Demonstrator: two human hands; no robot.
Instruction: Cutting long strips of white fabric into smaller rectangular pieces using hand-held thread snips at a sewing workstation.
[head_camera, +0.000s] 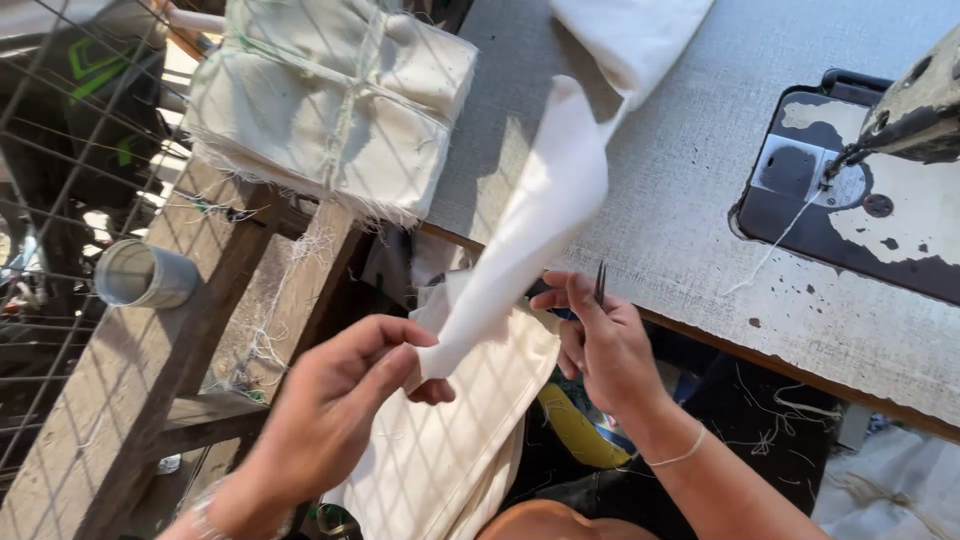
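Two hands work on one long strip of white cotton cloth (545, 215) above the lap, in front of the grey sewing table (680, 200).
The left hand (335, 400) pinches the strip's lower end; the right hand (600, 345) grips small dark thread snips (600, 283). It is best to keep the cloth tight and cut close.

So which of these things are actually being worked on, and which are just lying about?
In use:
left hand pinching the white cloth strip
right hand holding thread snips

Lying about:
tied bundle of cloth
grey cup
sewing machine
wooden bench
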